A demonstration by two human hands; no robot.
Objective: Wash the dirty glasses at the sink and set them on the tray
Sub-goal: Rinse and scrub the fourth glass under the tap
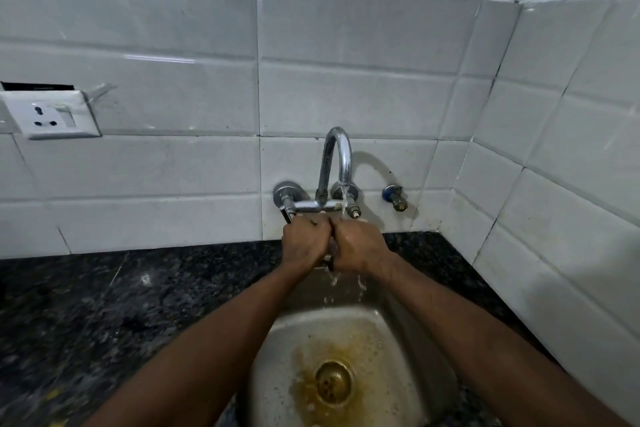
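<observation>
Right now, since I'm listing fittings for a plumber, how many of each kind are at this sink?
Spout: 1
Tap valves: 2
Side valve: 1
Sink: 1
Drain: 1
Wall socket: 1
Total: 7

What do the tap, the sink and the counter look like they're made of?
The tap looks like chromed metal: it shows bright, mirror-like highlights along its curve. The sink seems to be stainless steel, with a dull grey sheen and brownish stains around the drain. The counter looks like polished dark stone, perhaps granite, speckled and faintly reflective.
</observation>
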